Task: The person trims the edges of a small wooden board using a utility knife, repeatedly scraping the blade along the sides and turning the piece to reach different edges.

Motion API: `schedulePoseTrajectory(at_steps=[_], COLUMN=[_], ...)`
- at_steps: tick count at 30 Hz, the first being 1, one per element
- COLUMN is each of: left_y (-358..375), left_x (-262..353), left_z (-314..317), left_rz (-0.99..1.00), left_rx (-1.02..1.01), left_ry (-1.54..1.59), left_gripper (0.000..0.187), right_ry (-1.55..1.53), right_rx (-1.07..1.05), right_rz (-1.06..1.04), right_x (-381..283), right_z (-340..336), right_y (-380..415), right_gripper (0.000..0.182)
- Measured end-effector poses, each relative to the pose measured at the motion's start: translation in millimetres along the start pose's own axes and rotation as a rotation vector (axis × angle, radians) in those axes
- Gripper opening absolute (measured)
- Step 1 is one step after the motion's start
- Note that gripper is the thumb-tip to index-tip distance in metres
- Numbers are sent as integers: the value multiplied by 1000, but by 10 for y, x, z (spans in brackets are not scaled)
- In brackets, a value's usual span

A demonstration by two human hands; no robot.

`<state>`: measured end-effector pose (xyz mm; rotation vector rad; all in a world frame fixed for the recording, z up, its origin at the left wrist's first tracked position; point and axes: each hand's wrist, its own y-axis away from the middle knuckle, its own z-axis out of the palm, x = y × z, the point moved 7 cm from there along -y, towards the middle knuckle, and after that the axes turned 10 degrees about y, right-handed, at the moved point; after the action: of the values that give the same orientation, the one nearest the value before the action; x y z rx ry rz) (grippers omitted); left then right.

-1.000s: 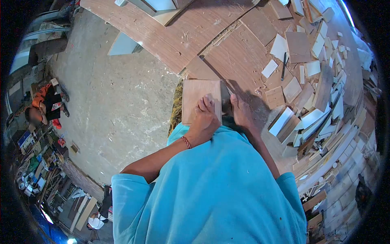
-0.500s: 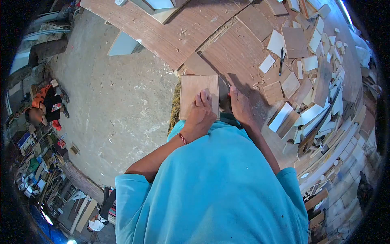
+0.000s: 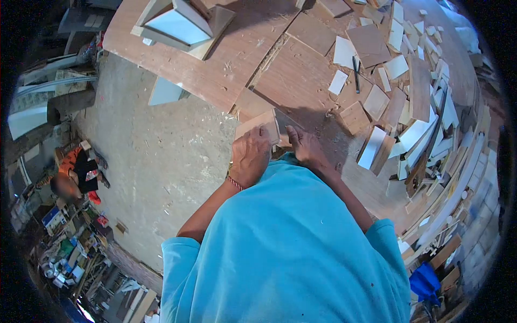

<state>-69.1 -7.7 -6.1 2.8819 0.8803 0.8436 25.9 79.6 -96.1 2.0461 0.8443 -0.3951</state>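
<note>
A small wooden board [image 3: 258, 125] is tilted in front of the blue shirt, at the near corner of the wooden work surface. My left hand [image 3: 251, 154] is wrapped over its near left edge, with the fingers bent onto it. On the right, my right hand [image 3: 305, 145] is closed round a dark, flat piece [image 3: 285, 119] that lies close against the board's right side. The lower ends of both pieces are partly hidden by the hands.
A box-like wooden piece with a white panel [image 3: 180, 27] stands at the top. Many offcuts [image 3: 375, 102] and a black pencil-like tool [image 3: 356, 74] lie to the right. Another person [image 3: 78, 172] is low at the far left.
The board has gone from lying flat to tilted, and my left hand has moved to its left edge. My right hand has come closer to the board. The whole view has turned slightly.
</note>
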Motion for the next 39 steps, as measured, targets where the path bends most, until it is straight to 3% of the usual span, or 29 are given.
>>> schedulePoseTrajectory(at_steps=[6,12,21,37,39], left_y=[-130,-149,-241,-338,-311], left_x=[-48,36,-111,-77,-64], left_z=[-22,-86,-140,-130,-109], left_rz=[18,70,24,49,59], left_rx=[-64,-45,-41,-116,-119], left_ry=[-81,-62,43,-18,-34], left_gripper=[11,13,8,4,3], right_ry=[-114,44,-48,-66,-7], right_rx=[-17,-2,-57,-3,-104], right_rz=[43,46,-52,19,86], right_x=[-82,-155,-173,-116,-57], right_z=[-82,-176,-93,-49,33], right_y=[30,47,-35,-239,-337], right_gripper=[50,50,55,50,55])
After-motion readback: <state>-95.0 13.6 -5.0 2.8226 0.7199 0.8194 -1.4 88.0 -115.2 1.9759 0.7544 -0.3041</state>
